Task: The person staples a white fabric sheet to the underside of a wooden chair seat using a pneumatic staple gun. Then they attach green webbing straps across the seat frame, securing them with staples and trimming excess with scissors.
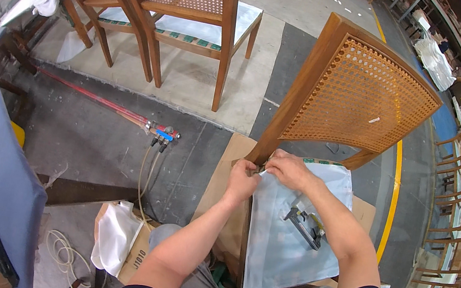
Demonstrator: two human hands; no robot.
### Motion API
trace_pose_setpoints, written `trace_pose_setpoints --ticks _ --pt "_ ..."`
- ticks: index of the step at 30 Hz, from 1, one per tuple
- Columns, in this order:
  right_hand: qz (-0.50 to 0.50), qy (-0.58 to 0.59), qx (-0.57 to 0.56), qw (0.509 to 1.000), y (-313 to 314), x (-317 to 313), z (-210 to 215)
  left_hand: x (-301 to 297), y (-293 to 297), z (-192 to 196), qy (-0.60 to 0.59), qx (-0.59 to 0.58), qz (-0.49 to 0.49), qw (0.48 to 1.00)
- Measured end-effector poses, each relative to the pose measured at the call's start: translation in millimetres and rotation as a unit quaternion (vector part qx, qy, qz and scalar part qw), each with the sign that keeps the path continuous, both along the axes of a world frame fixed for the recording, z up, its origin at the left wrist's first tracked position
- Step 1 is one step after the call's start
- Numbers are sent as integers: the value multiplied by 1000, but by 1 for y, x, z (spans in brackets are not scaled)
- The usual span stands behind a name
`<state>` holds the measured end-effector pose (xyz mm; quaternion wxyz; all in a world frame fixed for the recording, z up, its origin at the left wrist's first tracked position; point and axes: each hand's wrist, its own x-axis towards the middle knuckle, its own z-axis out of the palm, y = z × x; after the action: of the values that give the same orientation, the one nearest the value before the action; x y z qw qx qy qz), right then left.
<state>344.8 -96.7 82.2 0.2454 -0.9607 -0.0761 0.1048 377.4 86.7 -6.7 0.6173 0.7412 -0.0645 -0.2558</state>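
Both our left hand and right hand, close together, pinch the white cover; sheeting overlaps a box.

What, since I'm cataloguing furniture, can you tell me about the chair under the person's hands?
The chair has a brown, apparently wooden frame and a honey-coloured openwork back panel resembling cane. It stands with its backrest on the far side. Pale bluish sheeting covers the seat. The left hand and right hand meet at the seat's far left corner, beside the back post. A black tool lies on top.
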Motion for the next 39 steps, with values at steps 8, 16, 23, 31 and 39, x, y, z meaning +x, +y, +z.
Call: trace_pose_setpoints --ticks 8,16,23,31,39 --pt "-56 -46 -6 997 14 7 -17 2 -1 -27 -265 81 64 959" --pt "-311 -152 40 937 -40 -59 -5 -12 -22 -13 -161 117 85 976" --pt "-347 165 111 916 -85 -177 -19 1 -15 -13 -61 119 78 988" --pt "-299 208 116 924 -72 -166 1 11 -4 -21 324 -76 38 942" --pt "-199 189 106 956 -20 -61 47 17 8 -41 412 -172 -39 894"
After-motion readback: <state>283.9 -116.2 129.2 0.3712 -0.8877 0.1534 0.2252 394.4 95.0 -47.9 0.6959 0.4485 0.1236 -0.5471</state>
